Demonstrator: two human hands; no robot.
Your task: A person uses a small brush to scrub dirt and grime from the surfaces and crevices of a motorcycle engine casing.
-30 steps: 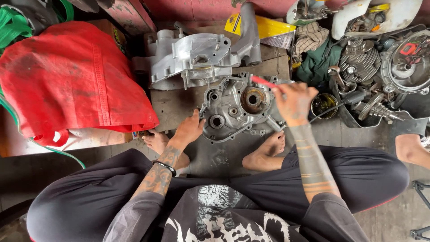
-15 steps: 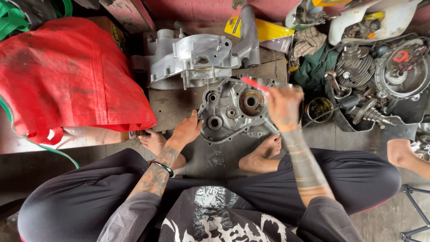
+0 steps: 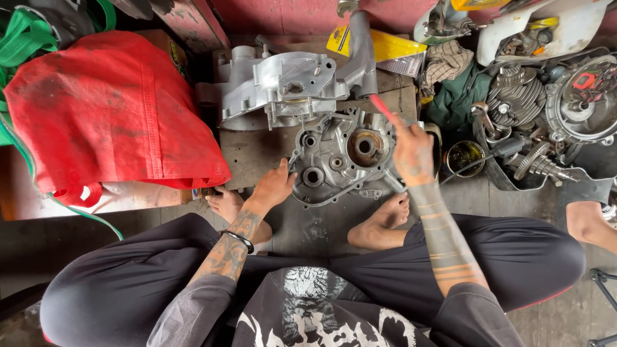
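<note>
A grey metal engine case half (image 3: pixel 340 160) lies flat on a wooden board (image 3: pixel 257 151) in front of my crossed legs. My left hand (image 3: pixel 275 185) rests on its lower left edge, fingers spread against the rim. My right hand (image 3: pixel 412 154) is at its right side, closed around a thin red-handled tool (image 3: pixel 383 108) whose handle sticks up and to the left. The tool's tip is hidden behind my hand. My bare feet (image 3: pixel 379 222) sit just below the case.
A second, larger engine case (image 3: pixel 283 87) stands behind the first. A red cloth bag (image 3: pixel 109 109) lies to the left. To the right are a finned cylinder (image 3: pixel 514 96), gears (image 3: pixel 540 167), a small tin (image 3: pixel 464 157) and rags (image 3: pixel 443 64). Another person's knee (image 3: pixel 588 222) shows at right.
The view has drifted slightly. My right hand with the red tool has stayed at the case's right side; my left hand has stayed on its lower left edge.
</note>
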